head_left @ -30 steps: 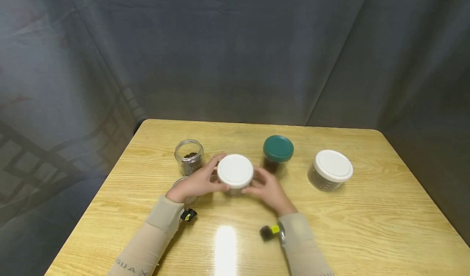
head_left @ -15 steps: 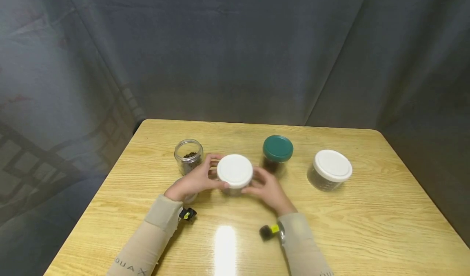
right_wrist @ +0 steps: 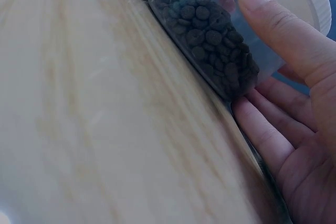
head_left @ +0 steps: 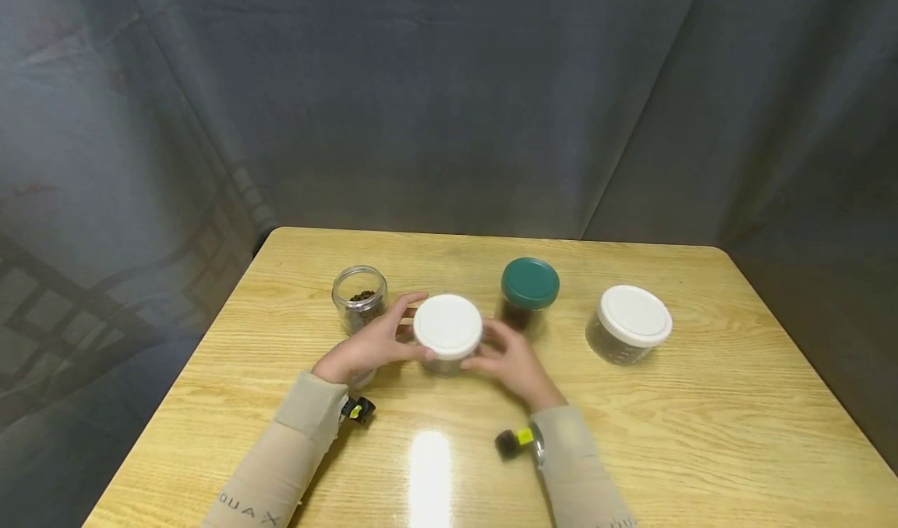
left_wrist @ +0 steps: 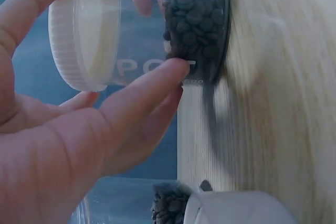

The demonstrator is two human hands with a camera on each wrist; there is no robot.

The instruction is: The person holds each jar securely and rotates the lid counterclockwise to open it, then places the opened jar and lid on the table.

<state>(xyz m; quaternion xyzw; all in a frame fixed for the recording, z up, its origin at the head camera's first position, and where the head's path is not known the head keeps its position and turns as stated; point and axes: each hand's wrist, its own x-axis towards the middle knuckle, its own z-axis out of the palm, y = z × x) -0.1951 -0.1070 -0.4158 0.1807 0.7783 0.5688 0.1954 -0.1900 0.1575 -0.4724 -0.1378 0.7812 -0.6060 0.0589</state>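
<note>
A clear plastic jar with a ribbed white lid (head_left: pixel 447 325) stands upright on the table between both hands. Small dark pellets (left_wrist: pixel 194 24) fill its lower part. My left hand (head_left: pixel 375 349) holds the jar from the left, with one digit at the lid's rim and a finger (left_wrist: pixel 152 87) against the lettered wall. From the right, my right hand (head_left: pixel 515 364) grips the wall, its thumb (right_wrist: pixel 278 22) pressed to the side below the lid. An uncovered glass jar (head_left: pixel 361 302) holding dark pellets is just beyond the left hand.
A green-lidded jar (head_left: pixel 531 282) with dark contents stands behind the right hand. Farther right is a wide white-lidded tub (head_left: pixel 634 317). Below the left hand lies a whitish cup-like thing (left_wrist: pixel 241 208), mostly hidden in the head view. A grey curtain (head_left: pixel 449 107) hangs behind the table (head_left: pixel 701 419).
Between one second and half a second ago, my left thumb shifts slightly left at the lid's edge. The jar and my right hand stay practically in place.
</note>
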